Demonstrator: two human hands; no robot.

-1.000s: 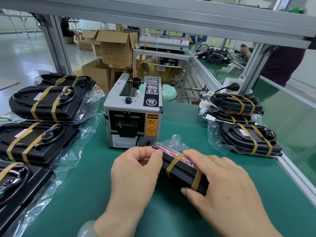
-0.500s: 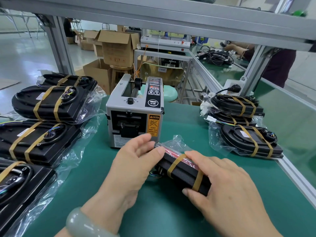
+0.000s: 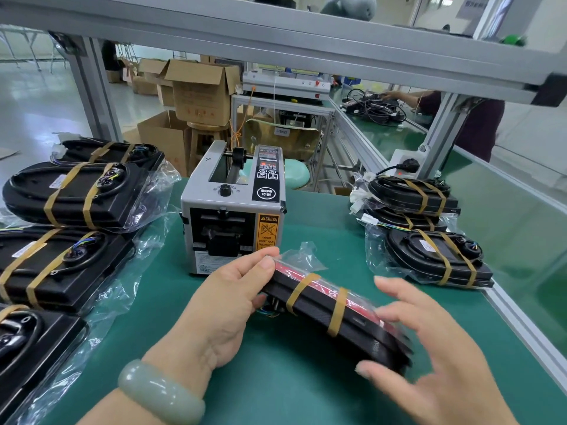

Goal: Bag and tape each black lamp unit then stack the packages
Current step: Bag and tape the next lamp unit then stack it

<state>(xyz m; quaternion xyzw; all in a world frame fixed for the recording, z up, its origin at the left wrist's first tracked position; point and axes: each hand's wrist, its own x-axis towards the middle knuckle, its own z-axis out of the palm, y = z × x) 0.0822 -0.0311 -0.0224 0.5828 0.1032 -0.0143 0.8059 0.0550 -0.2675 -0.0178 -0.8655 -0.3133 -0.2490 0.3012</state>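
A black lamp unit (image 3: 319,305) in a clear bag, bound by two tan tape bands, is tilted on its long edge above the green mat (image 3: 276,391), its red face turned away from me. My left hand (image 3: 221,305) grips its left end, thumb on top at the bag's loose flap. My right hand (image 3: 435,357) is blurred, with fingers spread and straight around the unit's right end. Whether it touches the unit I cannot tell.
A grey tape dispenser (image 3: 233,210) stands just behind the unit. Several bagged, taped lamp packages (image 3: 76,194) lie at the left, and a small stack of packages (image 3: 429,256) sits at the right by the aluminium table rail (image 3: 521,326). A person (image 3: 478,118) works at the far bench.
My left hand shifted from pressing the unit's top to gripping its left end and tipped it up. My right hand came off the taped top and spread open at the right end.
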